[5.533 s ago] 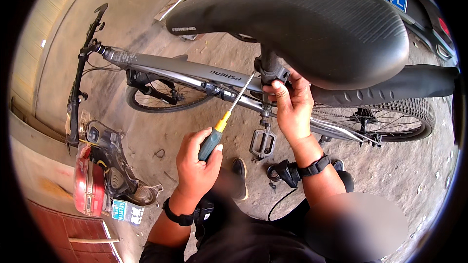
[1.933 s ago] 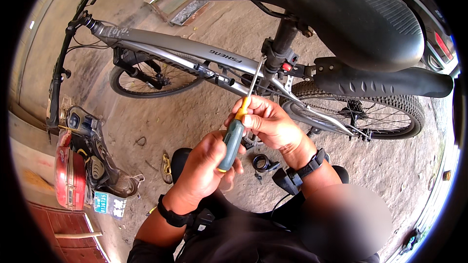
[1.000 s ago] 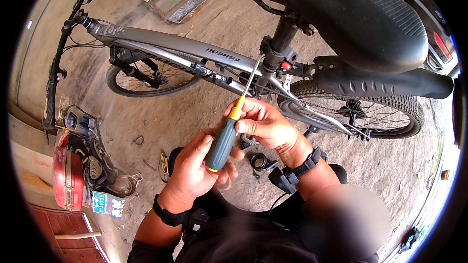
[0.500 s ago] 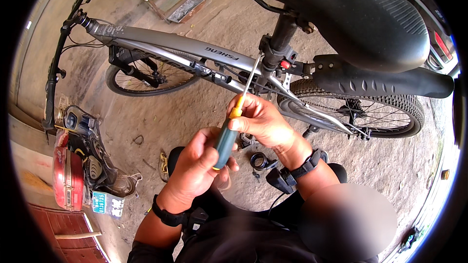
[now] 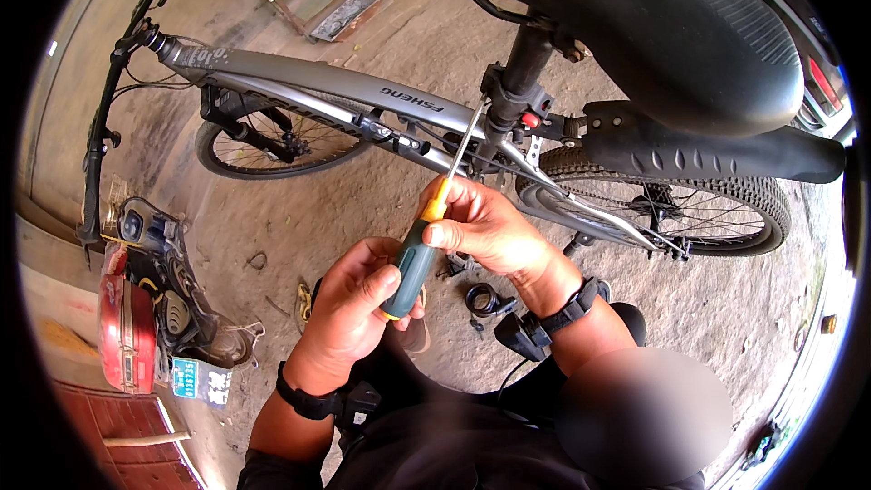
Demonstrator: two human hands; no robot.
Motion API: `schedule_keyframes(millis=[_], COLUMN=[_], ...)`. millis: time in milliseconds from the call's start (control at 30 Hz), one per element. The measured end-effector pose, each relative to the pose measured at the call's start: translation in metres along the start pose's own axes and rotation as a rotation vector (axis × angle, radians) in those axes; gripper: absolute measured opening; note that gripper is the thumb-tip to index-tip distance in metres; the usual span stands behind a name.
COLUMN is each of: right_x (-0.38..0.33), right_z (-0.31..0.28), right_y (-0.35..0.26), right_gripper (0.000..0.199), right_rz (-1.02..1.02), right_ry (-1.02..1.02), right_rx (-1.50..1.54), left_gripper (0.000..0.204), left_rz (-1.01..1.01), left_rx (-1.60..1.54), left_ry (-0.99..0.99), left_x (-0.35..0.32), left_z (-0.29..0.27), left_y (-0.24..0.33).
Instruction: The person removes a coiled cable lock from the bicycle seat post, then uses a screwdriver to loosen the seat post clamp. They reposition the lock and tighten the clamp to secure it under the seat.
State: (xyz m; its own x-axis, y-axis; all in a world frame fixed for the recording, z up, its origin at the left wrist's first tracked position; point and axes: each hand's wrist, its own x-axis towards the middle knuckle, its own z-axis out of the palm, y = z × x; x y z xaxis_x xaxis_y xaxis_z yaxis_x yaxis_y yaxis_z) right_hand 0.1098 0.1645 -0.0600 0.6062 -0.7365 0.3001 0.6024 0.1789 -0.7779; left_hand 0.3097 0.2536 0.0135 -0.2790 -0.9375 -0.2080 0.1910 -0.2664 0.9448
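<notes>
Green-and-yellow screwdriver: held in both hands, slanting up, tip at the black clamp; engagement with a fastener cannot be told.
Left hand: grip wrapped around the handle's lower end.
Right hand: grip pinching the yellow collar between thumb and fingers.
Seat post: black, passing through the clamp.
Saddle: black, above the post.
Floor: bare, dusty, beneath the bicycle.
</notes>
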Motion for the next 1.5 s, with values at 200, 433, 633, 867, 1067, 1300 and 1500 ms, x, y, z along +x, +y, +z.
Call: schedule_keyframes(millis=[200, 433, 633, 867, 1067, 1300, 1500], right_x=[0.000, 0.002, -0.001, 0.004, -0.001, 0.004, 0.001], right_z=[0.009, 0.004, 0.000, -0.006, -0.005, -0.006, -0.003], right_y=[-0.008, 0.004, -0.008, 0.011, -0.001, 0.017, 0.002], right_gripper=[0.032, 0.027, 0.033, 0.029, 0.031, 0.022, 0.039], right_rz=[0.060, 0.016, 0.098, 0.030, 0.125, 0.072, 0.128], right_ry=[-0.090, 0.084, -0.051, 0.004, -0.007, 0.101, -0.028], right_rx=[0.220, -0.016, 0.049, -0.069, -0.069, -0.105, 0.045], left_gripper=[0.042, 0.038, 0.036, 0.036, 0.042, 0.033, 0.041], left_rz=[-0.102, -0.002, -0.147, -0.041, -0.133, -0.062, -0.206], left_rx=[-0.182, -0.049, -0.351, -0.064, -0.274, 0.016, -0.370], left_ry=[0.024, 0.021, -0.048, 0.020, -0.008, 0.061, -0.090], left_x=[-0.006, -0.002, -0.007, -0.006, -0.004, -0.004, -0.003], left_z=[-0.001, -0.001, -0.004, 0.002, -0.009, 0.001, -0.007], left_y=[-0.003, -0.013, -0.007, -0.008, -0.006, -0.007, -0.013])
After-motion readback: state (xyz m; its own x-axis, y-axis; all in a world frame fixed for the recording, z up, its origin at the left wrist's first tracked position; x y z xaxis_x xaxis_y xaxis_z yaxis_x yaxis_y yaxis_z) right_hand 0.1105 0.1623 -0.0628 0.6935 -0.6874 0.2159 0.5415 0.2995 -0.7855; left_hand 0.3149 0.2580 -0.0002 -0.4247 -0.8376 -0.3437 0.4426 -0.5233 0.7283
